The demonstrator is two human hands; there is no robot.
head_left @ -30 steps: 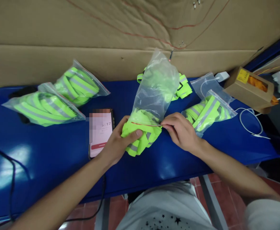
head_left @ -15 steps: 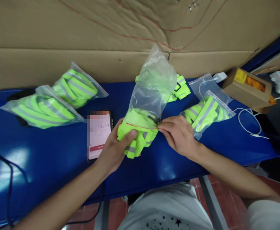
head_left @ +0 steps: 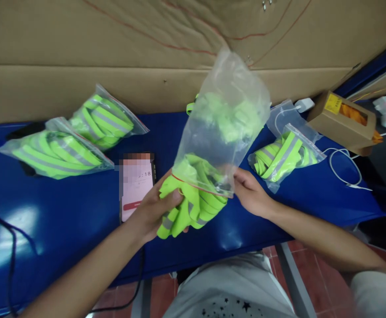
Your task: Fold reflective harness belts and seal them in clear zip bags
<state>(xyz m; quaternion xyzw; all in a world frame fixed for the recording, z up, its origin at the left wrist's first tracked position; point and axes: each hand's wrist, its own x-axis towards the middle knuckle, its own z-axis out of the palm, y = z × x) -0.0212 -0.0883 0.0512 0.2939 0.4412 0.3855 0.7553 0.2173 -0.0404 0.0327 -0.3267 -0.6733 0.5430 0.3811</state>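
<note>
A bundle of neon-yellow reflective straps (head_left: 193,207) is partly inside the mouth of a clear zip bag (head_left: 226,101) with a red seal line. My left hand (head_left: 161,205) grips the bundle from the left, thumb on top. At the right edge of the bag's mouth, my right hand (head_left: 250,192) holds the plastic; some of its fingers are hidden behind the bag. The rest of the bag stretches up and away from me, and more neon straps (head_left: 193,107) lie beyond it, seen partly through the plastic.
Two filled bags (head_left: 58,154) (head_left: 102,119) lie at the left. A phone (head_left: 136,185) is beside my left hand. Another filled bag (head_left: 279,157), a white cable (head_left: 331,165) and a cardboard box (head_left: 345,121) are at the right of the blue table (head_left: 63,221).
The bag has opened wider and shifted right. More of the bundle shows below its mouth, slightly nearer me. My right hand has moved from pinching the seal edge to partly behind the bag.
</note>
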